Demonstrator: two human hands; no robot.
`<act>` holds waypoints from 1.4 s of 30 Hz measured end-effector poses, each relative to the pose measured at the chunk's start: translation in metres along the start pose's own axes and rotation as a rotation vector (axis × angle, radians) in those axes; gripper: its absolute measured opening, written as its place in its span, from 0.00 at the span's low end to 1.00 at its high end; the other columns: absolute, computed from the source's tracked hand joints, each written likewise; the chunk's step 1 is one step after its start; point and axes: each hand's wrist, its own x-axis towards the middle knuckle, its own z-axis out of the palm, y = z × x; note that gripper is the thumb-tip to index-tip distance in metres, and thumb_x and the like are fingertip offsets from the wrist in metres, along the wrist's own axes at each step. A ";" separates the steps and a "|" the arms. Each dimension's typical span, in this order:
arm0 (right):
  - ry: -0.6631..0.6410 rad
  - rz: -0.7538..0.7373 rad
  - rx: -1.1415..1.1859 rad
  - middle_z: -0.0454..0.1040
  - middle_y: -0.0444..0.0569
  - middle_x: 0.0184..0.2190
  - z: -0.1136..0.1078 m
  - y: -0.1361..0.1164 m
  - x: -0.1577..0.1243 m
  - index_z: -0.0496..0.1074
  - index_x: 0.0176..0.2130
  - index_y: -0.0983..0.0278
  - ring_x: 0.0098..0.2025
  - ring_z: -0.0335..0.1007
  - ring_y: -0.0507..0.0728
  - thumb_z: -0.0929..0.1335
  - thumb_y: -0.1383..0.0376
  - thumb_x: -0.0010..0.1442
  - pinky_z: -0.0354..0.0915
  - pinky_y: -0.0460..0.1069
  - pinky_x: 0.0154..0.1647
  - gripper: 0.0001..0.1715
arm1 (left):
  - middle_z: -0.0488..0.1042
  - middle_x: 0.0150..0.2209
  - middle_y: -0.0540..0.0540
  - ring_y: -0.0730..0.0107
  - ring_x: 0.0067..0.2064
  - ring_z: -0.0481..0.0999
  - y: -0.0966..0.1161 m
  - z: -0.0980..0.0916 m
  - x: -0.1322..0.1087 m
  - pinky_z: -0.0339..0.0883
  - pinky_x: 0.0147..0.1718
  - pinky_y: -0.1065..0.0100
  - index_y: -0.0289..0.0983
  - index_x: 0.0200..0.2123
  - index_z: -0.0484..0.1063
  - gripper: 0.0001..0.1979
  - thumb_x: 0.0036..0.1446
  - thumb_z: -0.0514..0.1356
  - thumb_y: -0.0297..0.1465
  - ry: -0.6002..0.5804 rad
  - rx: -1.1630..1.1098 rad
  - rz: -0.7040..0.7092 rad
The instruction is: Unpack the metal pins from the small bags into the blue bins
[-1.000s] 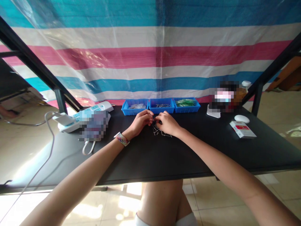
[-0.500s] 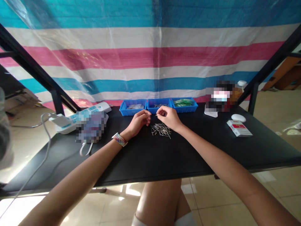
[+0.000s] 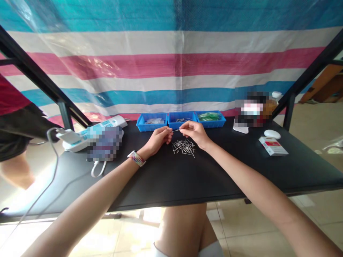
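A loose pile of small metal pins point(image 3: 184, 147) lies on the black table point(image 3: 174, 178). Just behind the pile, my left hand point(image 3: 158, 138) and my right hand point(image 3: 194, 132) meet, both with fingers pinched. A single thin pin point(image 3: 176, 130) spans the gap between their fingertips, held at both ends. My left wrist wears a colourful beaded band point(image 3: 137, 158). Three blue trays stand in a row beyond the hands: a left tray point(image 3: 151, 122), a middle tray point(image 3: 182, 119) with more pins, and a right tray point(image 3: 210, 118) with green pieces.
A power strip with a white plug point(image 3: 88, 134) and cable lies at the left. A white mouse point(image 3: 272, 134) and a small red-and-white box point(image 3: 272, 146) sit at the right. A striped tarp hangs behind. Another person stands at the far left edge point(image 3: 14, 125).
My right hand lifted off the pile with one pin and brought it to my left fingertips. A person in red and black came into view at the left edge.
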 end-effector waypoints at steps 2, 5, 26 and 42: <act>0.010 -0.015 -0.019 0.77 0.44 0.27 -0.001 0.000 0.000 0.78 0.31 0.63 0.29 0.72 0.52 0.79 0.58 0.47 0.67 0.46 0.29 0.14 | 0.70 0.27 0.51 0.76 0.26 0.68 0.000 0.000 0.000 0.62 0.25 0.72 0.35 0.30 0.72 0.21 0.55 0.73 0.46 -0.012 -0.001 0.009; 0.005 -0.015 -0.030 0.77 0.44 0.27 -0.002 -0.001 -0.001 0.78 0.32 0.62 0.28 0.72 0.52 0.78 0.59 0.47 0.67 0.46 0.28 0.13 | 0.70 0.27 0.51 0.76 0.26 0.68 0.000 0.001 -0.001 0.61 0.25 0.72 0.35 0.30 0.72 0.20 0.54 0.74 0.44 -0.004 0.018 0.033; -0.049 -0.043 -0.043 0.72 0.40 0.26 0.000 -0.002 -0.006 0.71 0.31 0.60 0.26 0.73 0.52 0.75 0.62 0.48 0.73 0.49 0.29 0.11 | 0.71 0.28 0.49 0.74 0.26 0.70 0.001 0.000 -0.001 0.62 0.24 0.72 0.35 0.31 0.72 0.19 0.57 0.70 0.45 -0.013 -0.024 -0.021; 0.001 0.020 0.057 0.72 0.40 0.27 0.000 -0.002 -0.005 0.72 0.30 0.61 0.24 0.71 0.50 0.79 0.59 0.48 0.74 0.47 0.23 0.17 | 0.71 0.25 0.51 0.76 0.26 0.68 0.001 0.001 -0.003 0.61 0.25 0.72 0.35 0.33 0.74 0.14 0.52 0.74 0.36 -0.040 0.050 0.065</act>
